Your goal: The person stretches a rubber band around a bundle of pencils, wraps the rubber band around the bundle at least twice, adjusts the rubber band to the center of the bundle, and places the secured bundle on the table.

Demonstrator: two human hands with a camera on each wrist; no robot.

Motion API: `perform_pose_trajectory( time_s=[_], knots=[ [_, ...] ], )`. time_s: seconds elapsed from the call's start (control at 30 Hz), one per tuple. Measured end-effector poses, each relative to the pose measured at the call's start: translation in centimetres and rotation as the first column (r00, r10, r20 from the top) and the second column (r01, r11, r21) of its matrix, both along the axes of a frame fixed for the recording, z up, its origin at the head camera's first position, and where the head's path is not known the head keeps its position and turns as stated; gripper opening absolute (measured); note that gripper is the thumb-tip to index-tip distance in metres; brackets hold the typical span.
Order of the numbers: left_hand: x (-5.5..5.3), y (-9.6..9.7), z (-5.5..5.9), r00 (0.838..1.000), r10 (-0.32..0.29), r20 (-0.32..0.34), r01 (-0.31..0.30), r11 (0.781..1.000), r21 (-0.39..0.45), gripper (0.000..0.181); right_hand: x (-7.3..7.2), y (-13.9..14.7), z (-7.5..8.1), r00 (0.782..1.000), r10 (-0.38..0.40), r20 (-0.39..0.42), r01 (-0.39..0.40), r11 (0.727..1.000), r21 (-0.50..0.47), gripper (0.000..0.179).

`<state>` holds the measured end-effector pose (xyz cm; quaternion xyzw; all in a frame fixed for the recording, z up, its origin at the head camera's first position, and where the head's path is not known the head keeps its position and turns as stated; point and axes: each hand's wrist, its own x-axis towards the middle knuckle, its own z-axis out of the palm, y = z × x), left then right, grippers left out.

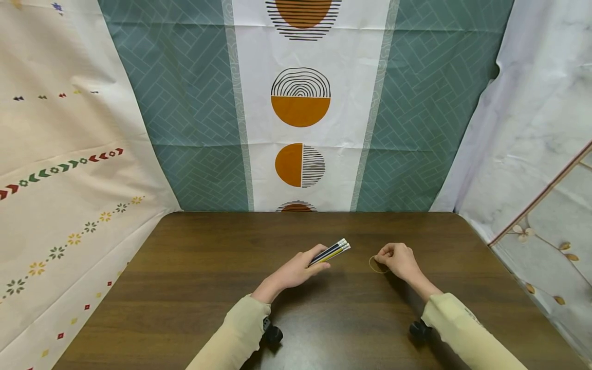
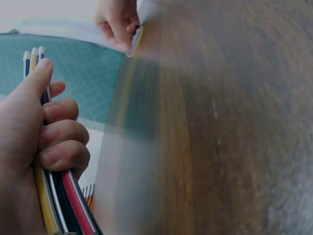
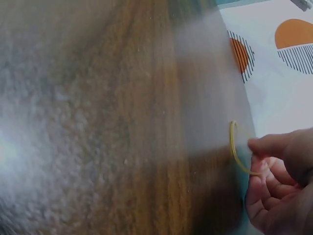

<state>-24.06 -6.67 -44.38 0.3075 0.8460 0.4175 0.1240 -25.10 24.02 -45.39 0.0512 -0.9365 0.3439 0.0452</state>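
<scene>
While the left hand [image 1: 296,270] grips straight pencils [image 1: 330,252], the right hand [image 1: 401,261] pinches a loop [image 3: 233,144] (thin, yellow).

Wood-grain table [image 1: 152,277], patterned cloth on three sides

Table dark brown, rounded far corners, visible streaky grain. Back cloth [image 1: 342,118] directly behind: teal side panels [image 1: 185,92] with pale herringbone lines, white centre strip [image 1: 259,123], column of orange-and-black-line circles [image 1: 300,110]. Horizontal creases. Left cloth [image 1: 55,128]: cream, rows of small arrows, flowers, diamonds in red, green, yellow. Right cloth [image 1: 532,87]: white-grey marbled, brown diagonal line, sprigs with leaves [image 1: 572,257] lower down. Pale glare [image 1: 314,354] on near tabletop; bright spot at left edge of right wrist view.
</scene>
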Motion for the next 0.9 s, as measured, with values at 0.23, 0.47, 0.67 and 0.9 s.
perform_pose_trajectory(
  time_s=[0.23, 0.47, 0.67, 0.9],
  knots=[
    [0.1, 0.1, 0.1, 1.000, 0.008, 0.009, -0.008, 1.000, 0.002, 0.036, -0.2, -0.7, 0.4, 0.975, 0.158, 0.159, -0.090, 0.925, -0.368, 0.027],
    [0.2, 0.2, 0.1, 1.000, 0.018, -0.003, -0.018, 1.000, -0.001, 0.036, 0.6, -2.5, 1.1, 0.894, 0.371, 0.251, -0.064, 0.661, -0.748, 0.014],
    [0.2, 0.0, -0.1, 1.000, 0.016, -0.005, -0.016, 1.000, 0.002, 0.036, 1.1, -3.4, 1.3, 0.886, 0.418, 0.203, -0.114, 0.619, -0.777, 0.019],
    [0.2, -0.3, -0.3, 1.000, 0.022, 0.016, -0.022, 1.000, 0.003, 0.035, 1.2, -3.8, 2.0, 0.899, 0.435, 0.053, -0.308, 0.714, -0.629, 0.041]
  ],
)
